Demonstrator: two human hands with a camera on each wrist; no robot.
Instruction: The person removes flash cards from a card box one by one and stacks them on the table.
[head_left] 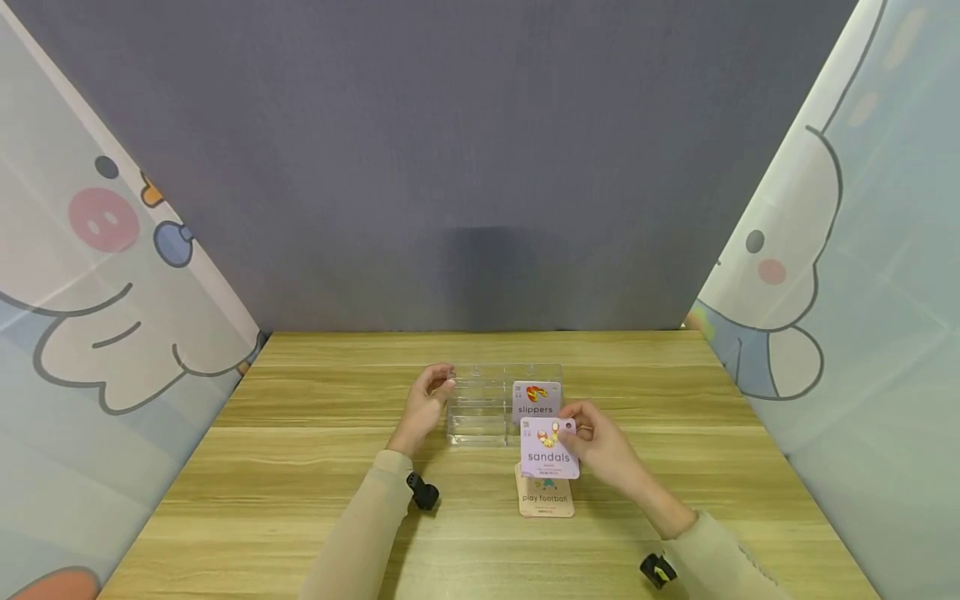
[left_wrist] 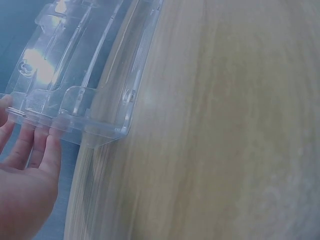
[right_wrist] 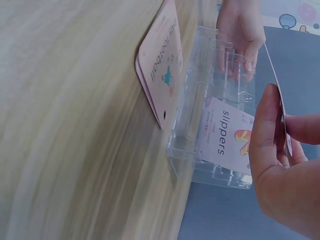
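Behind the wood-grain bench [head_left: 277,467] stands a plain dark grey panel [head_left: 457,158], flanked by pale sheets [head_left: 892,358] printed with cartoon animals [head_left: 112,242].

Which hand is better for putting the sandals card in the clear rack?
Probably the right hand: it pinches the sandals card near the slippers card. The left hand holds the clear rack.

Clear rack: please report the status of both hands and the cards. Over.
Left hand grips clear rack, left edge. Right hand pinches "sandals" card. "Slippers" card in rack, "play football" card outside it. No obstruction seen between "sandals" card and rack.
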